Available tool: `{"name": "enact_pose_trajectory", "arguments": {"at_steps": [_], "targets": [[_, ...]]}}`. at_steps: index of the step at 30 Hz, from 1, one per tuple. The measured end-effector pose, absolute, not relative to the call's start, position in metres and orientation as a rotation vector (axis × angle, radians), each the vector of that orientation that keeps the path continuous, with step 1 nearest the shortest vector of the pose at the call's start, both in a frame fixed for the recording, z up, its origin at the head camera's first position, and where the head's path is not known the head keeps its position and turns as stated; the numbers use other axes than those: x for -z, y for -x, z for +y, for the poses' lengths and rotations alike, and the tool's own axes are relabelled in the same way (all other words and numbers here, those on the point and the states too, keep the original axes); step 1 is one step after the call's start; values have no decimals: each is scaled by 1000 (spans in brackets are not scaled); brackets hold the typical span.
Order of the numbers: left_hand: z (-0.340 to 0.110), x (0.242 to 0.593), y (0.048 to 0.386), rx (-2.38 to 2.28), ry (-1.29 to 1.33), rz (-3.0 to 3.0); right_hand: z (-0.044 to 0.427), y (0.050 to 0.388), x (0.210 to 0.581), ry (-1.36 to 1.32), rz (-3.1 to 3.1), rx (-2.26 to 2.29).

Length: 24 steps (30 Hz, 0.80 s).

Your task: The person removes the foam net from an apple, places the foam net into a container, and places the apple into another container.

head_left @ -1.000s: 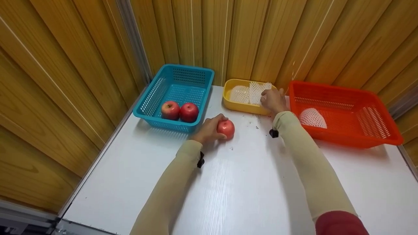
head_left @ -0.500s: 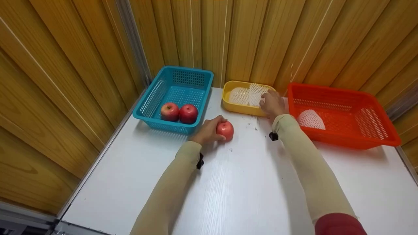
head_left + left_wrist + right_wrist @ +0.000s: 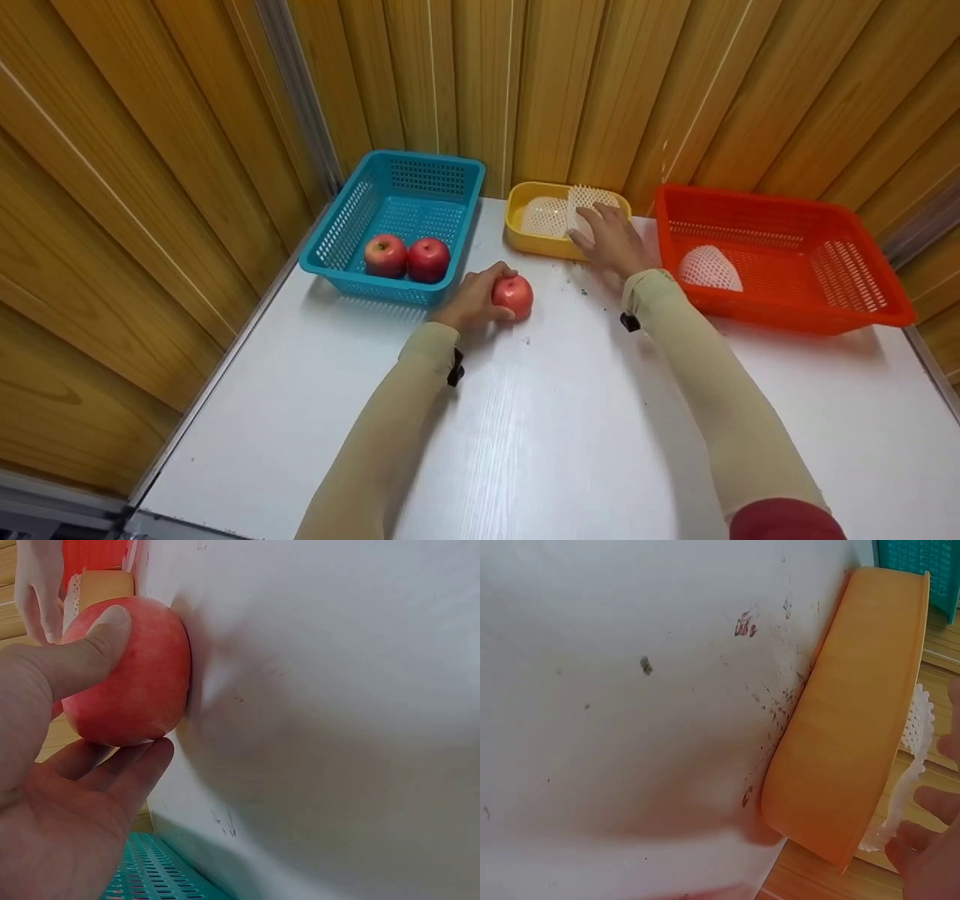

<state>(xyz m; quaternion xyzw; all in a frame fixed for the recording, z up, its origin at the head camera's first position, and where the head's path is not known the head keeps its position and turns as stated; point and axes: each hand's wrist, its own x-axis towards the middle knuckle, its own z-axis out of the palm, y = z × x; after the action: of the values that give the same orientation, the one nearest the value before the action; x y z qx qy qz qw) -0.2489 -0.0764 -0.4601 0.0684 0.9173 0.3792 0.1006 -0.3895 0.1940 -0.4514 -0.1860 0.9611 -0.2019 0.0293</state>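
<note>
My left hand grips a red apple on the white table, thumb on one side and fingers on the other. In the left wrist view the thumb presses the apple from above, with fingertips below it. Over the right end of the yellow container my right hand has its fingers spread at a white foam fruit net. Another foam net lies at the container's left end. In the right wrist view the fingertips come close to the foam net's edge; whether they touch cannot be told.
A blue basket at the left holds two red apples. To the right stands a red basket with an apple-shaped thing in a white foam net. Wooden panels rise behind the white table.
My right hand's fingers have spread from a more curled pose and shifted slightly left over the foam net. The left hand keeps its grip on the apple.
</note>
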Motion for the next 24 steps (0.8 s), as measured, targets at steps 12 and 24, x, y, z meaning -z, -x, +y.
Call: {"name": "enact_pose_trajectory", "arguments": {"at_steps": [12,24], "targets": [[-76,458,249,-1121,-179,2698,195,383,450,504,2750,503],[-73,451,253,-1022,-170,2686,195,383,453,512,2776,526]]}}
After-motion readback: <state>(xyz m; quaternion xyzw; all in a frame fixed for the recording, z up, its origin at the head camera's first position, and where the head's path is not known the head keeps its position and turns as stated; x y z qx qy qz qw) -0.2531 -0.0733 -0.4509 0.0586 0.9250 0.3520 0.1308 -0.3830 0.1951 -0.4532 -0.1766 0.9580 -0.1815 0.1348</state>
